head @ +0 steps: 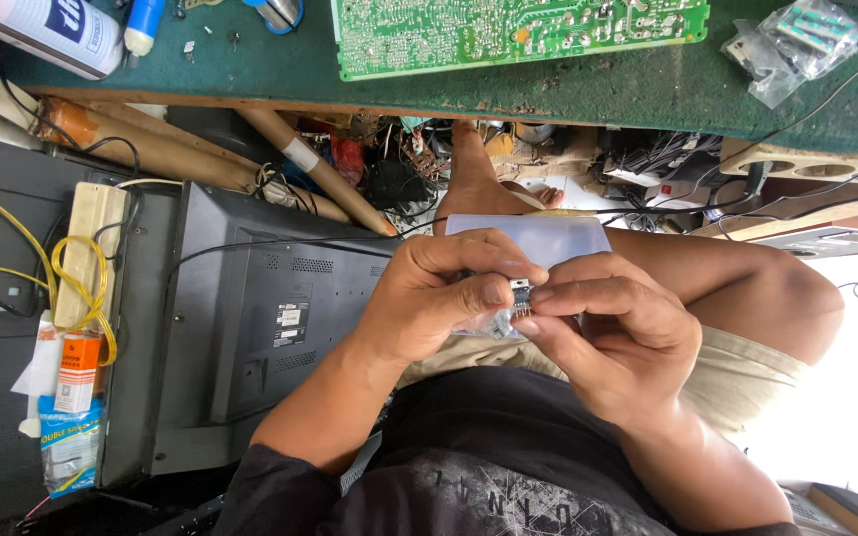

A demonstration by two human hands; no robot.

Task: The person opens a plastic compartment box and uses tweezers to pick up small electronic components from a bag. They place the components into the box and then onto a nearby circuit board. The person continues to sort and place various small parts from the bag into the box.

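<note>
The left hand [439, 298] and right hand [603, 328] meet fingertip to fingertip over the lap, both pinched shut on a small dark component [520, 296] that sits at the mouth of a clear plastic pouch [538, 238] rising just behind the fingers. The component is tiny, blackish with pale metal edges, mostly hidden by the thumbs. Beyond the hands, a green circuit board [518, 30] lies on the bench [647, 94], cut off by the frame.

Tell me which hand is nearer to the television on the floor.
Left. The left hand is just beside the television, at its edge in the picture; the right hand is farther away, beyond the left hand.
</note>
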